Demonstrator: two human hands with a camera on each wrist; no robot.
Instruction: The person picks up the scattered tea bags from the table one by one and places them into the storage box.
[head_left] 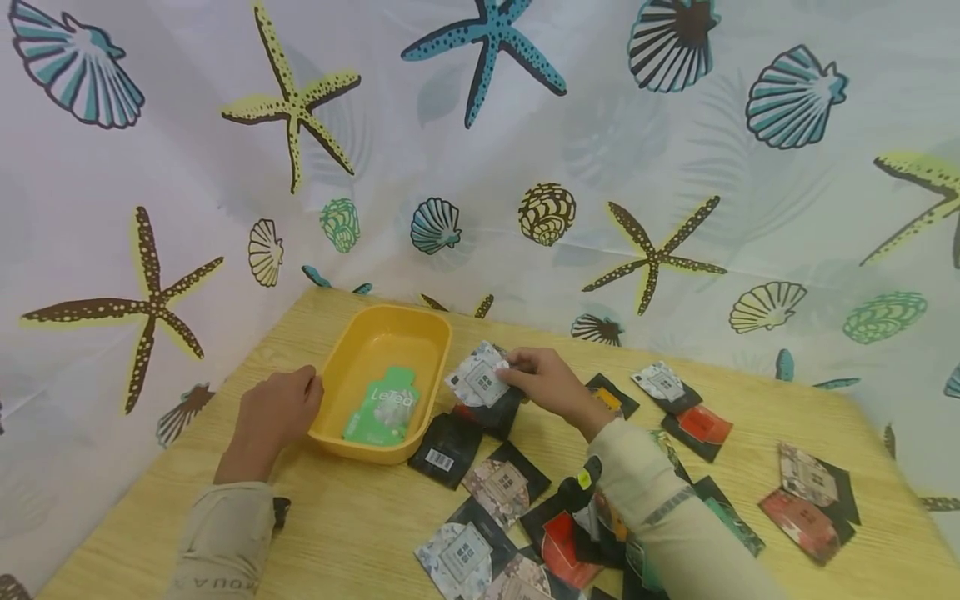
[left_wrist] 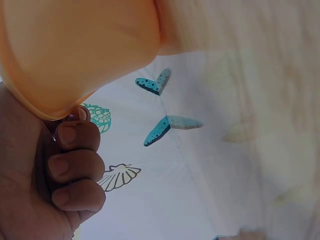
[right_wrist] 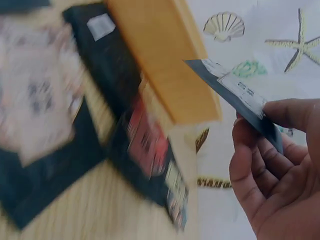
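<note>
A yellow plastic tub (head_left: 339, 382) stands at the left of the table, with a green tea packet (head_left: 384, 410) marked "LeTea" lying in it. My left hand (head_left: 281, 407) grips the tub's left rim; its curled fingers (left_wrist: 77, 167) show below the rim in the left wrist view. To the right of the tub, my right hand (head_left: 551, 382) pinches a black sachet with a white floral label (head_left: 480, 377) between thumb and fingers. In the right wrist view this sachet (right_wrist: 242, 95) is held tilted, clear of the table. Under it lies a black sachet with a red label (right_wrist: 147, 142).
A black sachet with a white barcode (head_left: 447, 450) lies against the tub's right side. Several sachets with floral, red and green labels, such as a pink floral one (head_left: 504, 485), are spread over the table's front and right. A shell-print curtain (head_left: 480, 167) hangs behind the table.
</note>
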